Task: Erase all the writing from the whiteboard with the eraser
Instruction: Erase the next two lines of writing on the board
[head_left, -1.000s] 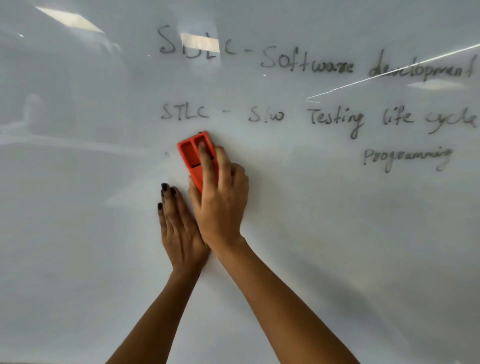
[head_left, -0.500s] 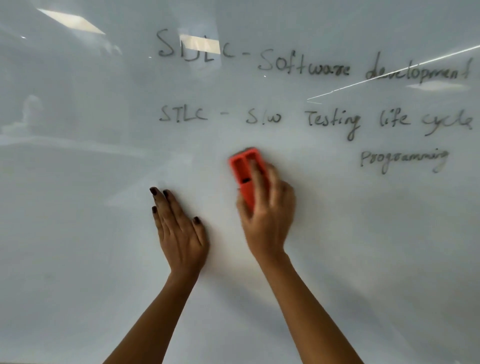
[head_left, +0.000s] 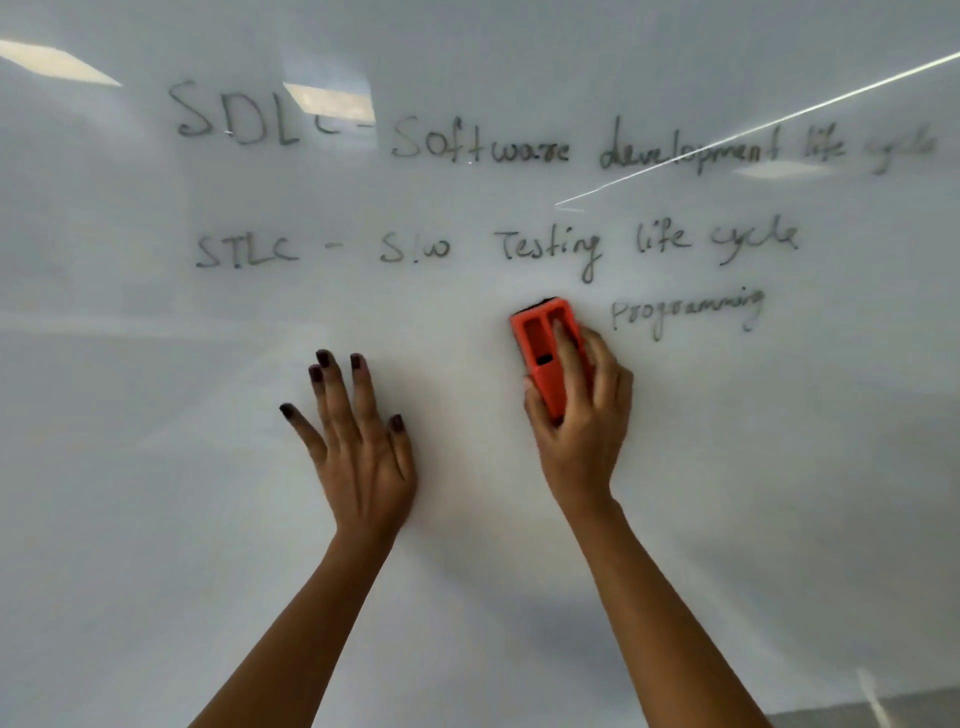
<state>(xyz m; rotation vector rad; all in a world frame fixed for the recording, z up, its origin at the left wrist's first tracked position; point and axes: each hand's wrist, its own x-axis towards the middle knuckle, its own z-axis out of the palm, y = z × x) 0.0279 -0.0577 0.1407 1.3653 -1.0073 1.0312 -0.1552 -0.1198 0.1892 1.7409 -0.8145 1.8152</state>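
We note the right hand clamped around a red-orange rectangular plastic eraser, thumb on its left edge, fingers laid over its back and right side. The eraser is pressed flat on the glossy white whiteboard, long axis roughly upright, tilted slightly to the left. A dark pad edge shows at its top end.

The left hand rests flat on the board, level with and to the left of the right hand, clearly apart from it, fingers spread and holding nothing. Nails are dark-painted.

Writing, all in dark marker, placed from the right hand:
- The word "Programming" sits just up and to the right of the eraser, near but not touching.
- The line "STLC - S/w Testing life cycle" runs above both hands.
- The line "SDLC - Software development life cycle" runs higher still, its right end blurred.

Ceiling-light reflections cross the top line. Board surface below and between the hands reads bare.
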